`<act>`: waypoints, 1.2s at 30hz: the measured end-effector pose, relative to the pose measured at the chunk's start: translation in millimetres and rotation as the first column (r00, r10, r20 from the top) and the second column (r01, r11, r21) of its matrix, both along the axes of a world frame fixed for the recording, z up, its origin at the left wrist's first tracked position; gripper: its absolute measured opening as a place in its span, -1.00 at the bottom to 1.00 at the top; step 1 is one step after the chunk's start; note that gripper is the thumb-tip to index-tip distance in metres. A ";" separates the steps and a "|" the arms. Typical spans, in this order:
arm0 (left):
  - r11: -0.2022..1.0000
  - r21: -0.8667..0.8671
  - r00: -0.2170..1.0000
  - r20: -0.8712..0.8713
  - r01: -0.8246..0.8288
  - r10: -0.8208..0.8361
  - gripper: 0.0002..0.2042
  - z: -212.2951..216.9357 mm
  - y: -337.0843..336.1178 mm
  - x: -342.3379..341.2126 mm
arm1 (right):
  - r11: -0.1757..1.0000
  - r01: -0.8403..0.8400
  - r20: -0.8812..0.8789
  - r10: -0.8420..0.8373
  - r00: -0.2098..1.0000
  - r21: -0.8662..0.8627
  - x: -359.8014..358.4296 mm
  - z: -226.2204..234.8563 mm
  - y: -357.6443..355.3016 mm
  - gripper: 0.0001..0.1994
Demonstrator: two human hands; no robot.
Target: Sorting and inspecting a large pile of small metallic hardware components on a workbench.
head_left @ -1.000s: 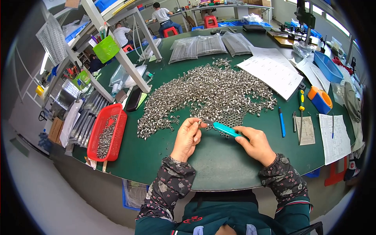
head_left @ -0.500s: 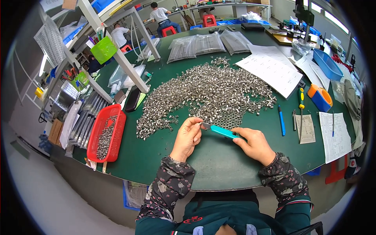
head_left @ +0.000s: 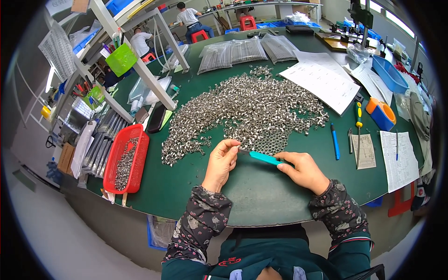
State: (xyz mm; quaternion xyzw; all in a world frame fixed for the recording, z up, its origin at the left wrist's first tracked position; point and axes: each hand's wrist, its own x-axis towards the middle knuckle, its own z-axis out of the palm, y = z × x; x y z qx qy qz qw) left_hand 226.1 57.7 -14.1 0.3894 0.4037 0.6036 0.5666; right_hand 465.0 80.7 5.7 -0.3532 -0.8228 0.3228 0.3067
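Note:
My right hand (head_left: 303,170) is closed round the teal handle of a utility knife (head_left: 264,157). Its blade points left, to the fingertips of my left hand (head_left: 222,163). Thumb and forefinger of that hand pinch together at the blade tip; a tiny pale bit shows there, too small to name. Just beyond both hands spreads a large heap of small shiny metal rings (head_left: 252,105) on the green table (head_left: 261,200). On the heap's near side, several rings stand on end, packed like a honeycomb.
At left sits a red basket (head_left: 146,156) partly filled with rings, near a dark phone (head_left: 157,117). Bagged rods (head_left: 249,51) and paper sheets (head_left: 322,84) lie behind the heap. To the right are a blue pen (head_left: 335,142), a screwdriver (head_left: 358,116) and a tape roll (head_left: 381,113).
The knife blade has turned slightly at my left fingertips, now looking narrower and darker. Both hands stay almost in place; the whole view shifts a little.

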 end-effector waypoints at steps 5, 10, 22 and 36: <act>1.000 0.015 0.987 -0.155 -0.025 0.027 -0.89 0.9 -1.4 1.2 | 0.999 0.024 0.012 -0.025 1.000 0.034 1.1 0.0 -1.9 -0.75; 0.998 -0.035 0.997 -0.067 -0.052 0.049 -0.89 -1.8 -1.0 2.0 | 0.874 0.141 0.092 -0.206 0.974 0.464 -9.5 5.1 -17.4 -0.77; 0.994 -0.056 0.995 0.001 -0.095 0.096 -0.88 2.5 -1.6 3.4 | 0.990 0.071 0.017 -0.073 0.997 0.125 -5.7 -2.5 -8.1 -0.76; 0.994 -0.105 0.985 0.170 0.033 -0.014 -0.88 -0.9 -1.4 -6.1 | 0.819 0.153 0.001 -0.184 0.983 0.553 -6.4 7.6 -11.1 -0.67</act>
